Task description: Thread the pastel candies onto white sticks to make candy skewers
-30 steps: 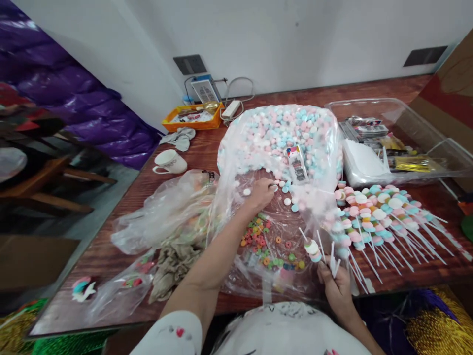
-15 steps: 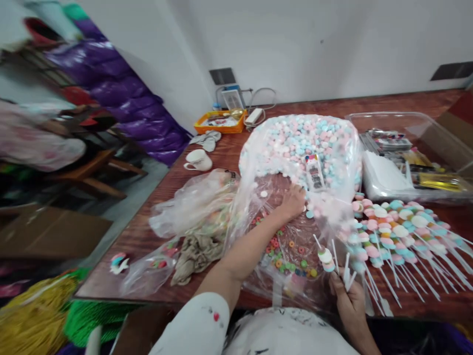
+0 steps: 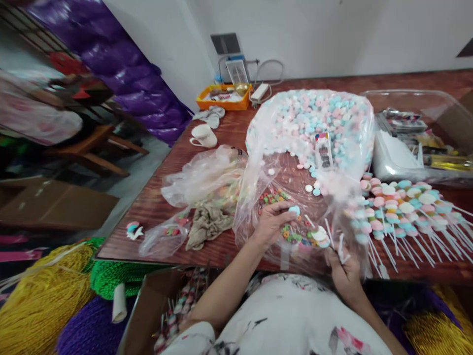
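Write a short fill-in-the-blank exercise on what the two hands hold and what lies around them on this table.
1. The left hand pinches a pale ____ candy.
2. The right hand holds a bunch of white ____, one with candies threaded on it.
3. The finished candy sticks lie to the ____ of the big bag of candies.
4. The white cup stands near the orange ____.

Missing words: blue; sticks; right; tray

- reddish wood table (image 3: 236, 133), stuff all over it
- big clear bag of pastel candies (image 3: 314, 118) mid-table toward the back edge
- finished candy sticks (image 3: 399, 207) fanned out along the right side
- white mug (image 3: 204, 135) by the left edge
- orange tray (image 3: 223, 97) at the back-left corner
- crumpled bag (image 3: 203, 172) and, I think, a beige rag (image 3: 209, 224) near the front-left
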`<state>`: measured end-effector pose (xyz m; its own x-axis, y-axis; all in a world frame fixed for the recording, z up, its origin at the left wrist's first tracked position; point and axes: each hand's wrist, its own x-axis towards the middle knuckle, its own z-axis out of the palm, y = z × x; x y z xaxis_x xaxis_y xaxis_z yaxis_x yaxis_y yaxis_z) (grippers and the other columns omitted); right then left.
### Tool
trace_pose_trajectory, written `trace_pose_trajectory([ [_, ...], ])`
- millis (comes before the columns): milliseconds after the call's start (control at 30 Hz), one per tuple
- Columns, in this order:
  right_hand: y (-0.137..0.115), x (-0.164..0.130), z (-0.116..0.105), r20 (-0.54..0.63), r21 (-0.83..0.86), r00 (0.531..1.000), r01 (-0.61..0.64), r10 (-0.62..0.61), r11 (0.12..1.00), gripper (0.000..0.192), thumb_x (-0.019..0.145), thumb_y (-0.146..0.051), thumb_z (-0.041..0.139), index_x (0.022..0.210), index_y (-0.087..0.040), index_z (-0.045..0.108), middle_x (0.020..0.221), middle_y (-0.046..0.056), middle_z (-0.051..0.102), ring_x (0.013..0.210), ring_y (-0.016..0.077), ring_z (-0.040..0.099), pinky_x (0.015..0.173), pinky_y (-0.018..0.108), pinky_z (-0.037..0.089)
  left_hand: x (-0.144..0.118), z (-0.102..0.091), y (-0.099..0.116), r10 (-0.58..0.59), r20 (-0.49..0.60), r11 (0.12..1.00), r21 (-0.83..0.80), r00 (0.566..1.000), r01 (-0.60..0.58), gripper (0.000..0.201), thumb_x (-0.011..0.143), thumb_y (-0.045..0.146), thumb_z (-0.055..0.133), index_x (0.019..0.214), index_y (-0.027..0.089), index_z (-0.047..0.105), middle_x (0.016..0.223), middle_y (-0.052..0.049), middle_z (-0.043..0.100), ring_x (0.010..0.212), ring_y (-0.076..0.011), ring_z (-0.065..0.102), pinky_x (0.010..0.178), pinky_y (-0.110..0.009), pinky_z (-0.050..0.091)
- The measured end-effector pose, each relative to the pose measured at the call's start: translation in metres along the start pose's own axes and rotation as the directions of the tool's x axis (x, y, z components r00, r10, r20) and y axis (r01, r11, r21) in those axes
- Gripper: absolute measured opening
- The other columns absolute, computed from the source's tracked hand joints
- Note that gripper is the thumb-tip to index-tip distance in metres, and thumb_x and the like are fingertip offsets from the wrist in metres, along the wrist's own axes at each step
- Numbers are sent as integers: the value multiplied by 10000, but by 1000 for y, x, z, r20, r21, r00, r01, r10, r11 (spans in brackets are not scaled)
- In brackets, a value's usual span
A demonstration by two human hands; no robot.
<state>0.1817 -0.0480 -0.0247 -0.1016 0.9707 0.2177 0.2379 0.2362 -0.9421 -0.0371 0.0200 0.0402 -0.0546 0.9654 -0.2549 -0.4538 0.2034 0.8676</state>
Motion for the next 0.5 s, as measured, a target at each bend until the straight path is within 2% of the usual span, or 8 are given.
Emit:
trace_pose_trajectory([
  [67, -13, 4, 2, 135, -80, 989, 78, -66, 994, 159, 925, -224, 503, 893, -191, 656, 619, -14, 538, 542, 135, 497, 562, 262, 430, -12, -7, 0, -4, -25, 998, -59, 1000, 3, 368, 512, 258, 904, 827, 161, 741, 730, -10, 721, 554, -119, 642, 485, -225, 529],
  [133, -22, 7, 4, 198, -123, 972, 152, -126, 981, 197, 922, -192, 486, 1003, -194, 666, 665, -2, 594, 566, 142, 541, 581, 265, 452, -19, -12, 1, 12, -35, 995, -103, 999, -16, 358, 508, 241, 905, 820, 173, 745, 731, -6, 722, 548, -116, 642, 463, -214, 527],
  [267, -28, 6, 7, 201, -173, 968, 185, -149, 967, 258, 916, -165, 471, 1093, -199, 655, 704, 6, 653, 580, 151, 581, 587, 270, 475, -26, -19, -1, 56, -51, 987, -145, 997, -63, 329, 507, 233, 904, 795, 187, 753, 707, 5, 701, 547, -123, 649, 435, -200, 521],
  [367, -23, 2, 7, 211, -193, 962, 213, -172, 958, 273, 911, -155, 482, 1129, -201, 639, 781, 29, 694, 663, 174, 636, 633, 291, 509, -27, -22, -5, 122, -72, 984, -121, 990, -130, 309, 516, 228, 900, 789, 199, 758, 754, 9, 689, 556, -108, 636, 434, -198, 523],
  [500, -17, -3, 5, 213, -213, 954, 254, -209, 943, 314, 892, -115, 494, 1167, -198, 621, 889, 67, 731, 747, 201, 684, 690, 326, 547, -26, -27, -12, 308, -60, 951, 36, 949, -306, 269, 576, 229, 878, 822, 217, 769, 866, -17, 696, 664, -123, 649, 510, -222, 554],
])
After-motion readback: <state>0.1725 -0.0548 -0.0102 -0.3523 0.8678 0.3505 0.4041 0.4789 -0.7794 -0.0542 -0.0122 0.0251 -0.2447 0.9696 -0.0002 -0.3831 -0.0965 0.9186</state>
